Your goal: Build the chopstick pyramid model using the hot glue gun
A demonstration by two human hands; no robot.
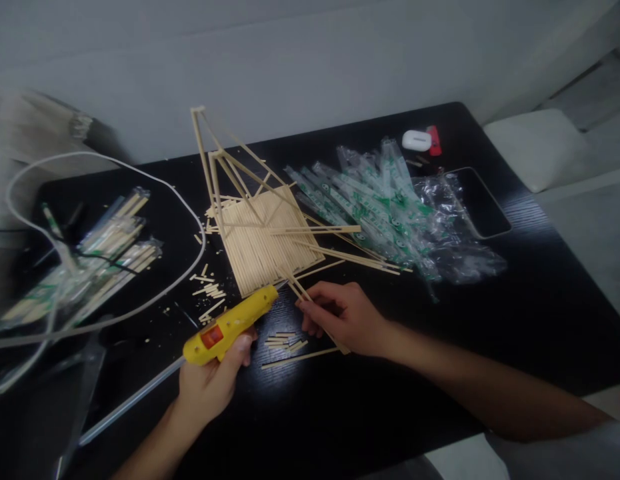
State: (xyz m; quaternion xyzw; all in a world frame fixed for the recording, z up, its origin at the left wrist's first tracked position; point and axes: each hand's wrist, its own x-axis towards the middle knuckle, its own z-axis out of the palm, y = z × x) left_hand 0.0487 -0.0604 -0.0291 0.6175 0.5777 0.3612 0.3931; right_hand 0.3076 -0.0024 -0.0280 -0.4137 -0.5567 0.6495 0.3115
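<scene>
My left hand [210, 383] is closed round the handle of a yellow glue gun [233, 323], whose nozzle points up and right at the near corner of a flat panel of wooden sticks [263, 247]. My right hand [343, 317] pinches two thin wooden sticks [303, 291] that run up to that same corner, next to the nozzle. A slanted stick frame [217, 160] rises from the panel's far left side. Short stick offcuts [285, 342] lie on the table between my hands.
The black table [515, 320] holds a heap of empty green-printed plastic wrappers [390, 200] at right, wrapped sticks [97, 257] at left, a white cable [140, 180] looping round them, a phone [483, 200], and a white case [417, 140] at the back.
</scene>
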